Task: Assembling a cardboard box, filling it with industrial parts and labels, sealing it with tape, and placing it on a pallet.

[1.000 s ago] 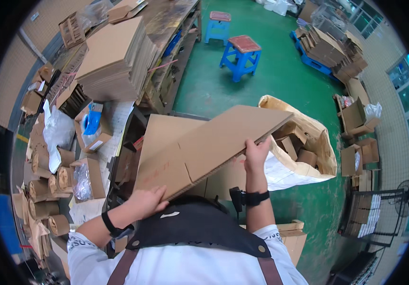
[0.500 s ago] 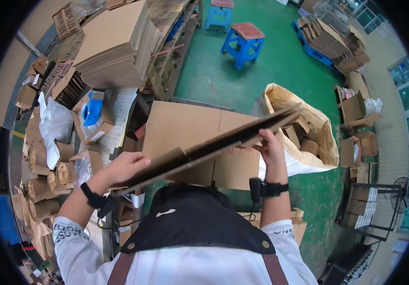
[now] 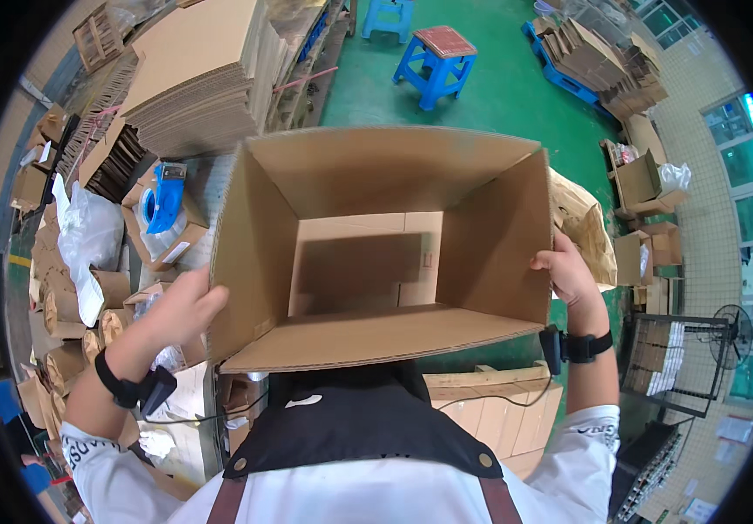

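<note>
Fingers (image 3: 546, 260) hold opposite sides of brown corrugated box (image 3: 385, 338), rectangular, plain-walled.

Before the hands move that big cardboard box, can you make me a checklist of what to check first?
1. Left hand on the box: ok, at its left wall.
2. Right hand on it: ok, gripping the right wall, thumb inside.
3. Walls spread apart: ok, all four stand around an open middle.
4. Bottom closed: not ok, it looks open, with flat cardboard showing through.
5. Box clear of the tan sack at the right: cannot tell, they overlap in this view.
</note>
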`<state>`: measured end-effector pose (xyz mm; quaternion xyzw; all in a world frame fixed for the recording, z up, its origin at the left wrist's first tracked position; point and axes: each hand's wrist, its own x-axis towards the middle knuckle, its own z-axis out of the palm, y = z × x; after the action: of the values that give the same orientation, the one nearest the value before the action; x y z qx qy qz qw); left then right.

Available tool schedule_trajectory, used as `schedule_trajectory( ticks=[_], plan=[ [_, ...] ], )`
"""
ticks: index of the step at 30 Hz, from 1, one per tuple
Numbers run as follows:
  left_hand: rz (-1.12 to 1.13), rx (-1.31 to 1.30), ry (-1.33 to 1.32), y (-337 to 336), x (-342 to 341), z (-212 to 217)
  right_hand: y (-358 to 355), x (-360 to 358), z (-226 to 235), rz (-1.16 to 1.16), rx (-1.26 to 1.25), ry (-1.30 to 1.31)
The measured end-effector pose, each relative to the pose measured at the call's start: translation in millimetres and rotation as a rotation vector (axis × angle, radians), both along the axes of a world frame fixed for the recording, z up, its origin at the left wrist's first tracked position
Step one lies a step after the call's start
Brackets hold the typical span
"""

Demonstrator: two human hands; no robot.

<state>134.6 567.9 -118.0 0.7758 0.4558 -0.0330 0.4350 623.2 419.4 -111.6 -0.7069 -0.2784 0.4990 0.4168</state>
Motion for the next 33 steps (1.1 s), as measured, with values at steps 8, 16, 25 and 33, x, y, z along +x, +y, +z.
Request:
schedule_trajectory(
  ticks=[8,16,25,33],
  plan=[
    [0.540,-0.363,0.032,51.7,38.5,-77.3,42.1,43.5,-53.4,0.399,-0.258,-0.188],
    [0.679,-0.406,0.207,45.2,44.1,-33.6,28.5,38.8,-16.5,0.750,-0.266,-0.378],
    [0.651,-0.492,0.159,74.4,39.0,-20.5,51.9,58.0,-56.1,0.721,0.038,-0.440],
    [-0.177,-0.479,0.354,35.1,41.5,13.6,59.3,153.9,-94.4,-0.022,0.056,0.152]
  ],
)
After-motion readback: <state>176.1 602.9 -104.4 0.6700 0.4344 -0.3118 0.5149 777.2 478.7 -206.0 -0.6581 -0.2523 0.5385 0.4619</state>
